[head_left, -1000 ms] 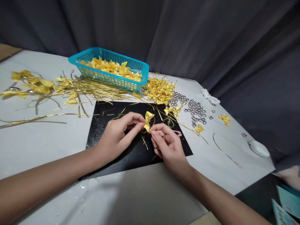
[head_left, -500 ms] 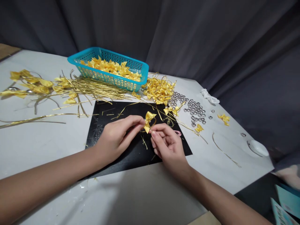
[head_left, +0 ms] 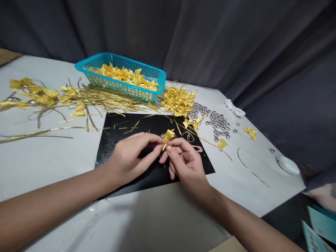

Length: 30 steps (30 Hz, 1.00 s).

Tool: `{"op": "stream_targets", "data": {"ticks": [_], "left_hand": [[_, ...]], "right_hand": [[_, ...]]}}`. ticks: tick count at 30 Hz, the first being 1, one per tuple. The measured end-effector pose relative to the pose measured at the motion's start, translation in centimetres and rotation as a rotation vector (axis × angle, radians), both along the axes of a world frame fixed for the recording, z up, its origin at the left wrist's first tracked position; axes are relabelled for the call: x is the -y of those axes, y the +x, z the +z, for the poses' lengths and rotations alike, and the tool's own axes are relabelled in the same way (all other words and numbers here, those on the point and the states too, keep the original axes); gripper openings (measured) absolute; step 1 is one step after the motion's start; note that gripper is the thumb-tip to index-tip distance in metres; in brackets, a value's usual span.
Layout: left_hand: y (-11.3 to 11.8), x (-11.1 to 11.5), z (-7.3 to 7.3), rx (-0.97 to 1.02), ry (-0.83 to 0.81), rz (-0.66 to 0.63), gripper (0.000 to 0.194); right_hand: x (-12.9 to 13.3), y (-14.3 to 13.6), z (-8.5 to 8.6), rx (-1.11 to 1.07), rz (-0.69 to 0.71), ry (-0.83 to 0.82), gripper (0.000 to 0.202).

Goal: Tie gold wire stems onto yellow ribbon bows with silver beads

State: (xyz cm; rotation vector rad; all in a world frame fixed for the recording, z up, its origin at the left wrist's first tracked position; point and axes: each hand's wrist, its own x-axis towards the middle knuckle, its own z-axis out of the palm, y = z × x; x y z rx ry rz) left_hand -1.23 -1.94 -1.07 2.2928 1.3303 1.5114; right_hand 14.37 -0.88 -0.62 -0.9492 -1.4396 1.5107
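Observation:
A small yellow ribbon bow (head_left: 169,134) is held up over the black mat (head_left: 123,122), between my two hands. My left hand (head_left: 138,150) pinches the bow's left side with thumb and fingertips. Thumb and forefinger of my right hand (head_left: 186,159) close at its lower right, on the ribbon or a gold cord there; the fingertips hide which. A silvery round piece shows at the bow's left edge. Bits of gold cord and a pink ring-like handle (head_left: 198,149) lie on the mat by my right hand.
Behind the mat stands a blue basket (head_left: 120,84) of yellow bows, with gold cords (head_left: 110,99) before it. A heap of bows (head_left: 179,101) and silver beads (head_left: 219,122) lie right of it. More bows (head_left: 39,92) are at left; a white rounded object (head_left: 288,164) sits at right.
The bow has turned and sits slightly lower between my fingers; its cord loop no longer shows. My right fingers have shifted left, closer to my left fingertips.

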Motion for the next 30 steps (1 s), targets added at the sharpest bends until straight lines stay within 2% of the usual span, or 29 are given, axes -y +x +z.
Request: {"op": "stream_targets", "data": {"ticks": [4,9,12,14,16,19,26,30], "left_hand": [[0.3,-0.1,0.1,0.078,0.015,0.018,0.004],[0.2,-0.2,0.3,0.060,0.010,-0.012,0.004],[0.1,-0.1,0.4,0.026,0.006,-0.019,0.003],[0.0,-0.1,0.5,0.001,-0.004,-0.040,0.004],[0.0,-0.2,0.5,-0.021,-0.020,-0.068,0.005],[-0.1,-0.2,0.5,-0.059,-0.040,-0.122,0.005],[-0.1,-0.1,0.1,-0.108,-0.039,-0.187,0.006],[-0.1,-0.2,0.1,-0.154,-0.033,-0.240,0.008]], "right_hand": [[-0.1,0.0,-0.2,-0.021,0.022,-0.005,0.012],[-0.3,0.0,0.1,0.040,0.029,0.042,0.009],[-0.3,0.3,0.4,0.186,-0.124,0.219,0.006],[-0.3,0.5,0.6,0.262,-0.293,0.426,0.004],[-0.3,0.7,0.8,0.323,-0.367,0.631,0.006],[-0.5,0.8,0.9,0.398,-0.280,0.762,0.009],[-1.0,0.9,0.8,0.448,-0.082,0.663,0.008],[-1.0,0.9,1.1,0.425,-0.086,0.733,0.011]]}}
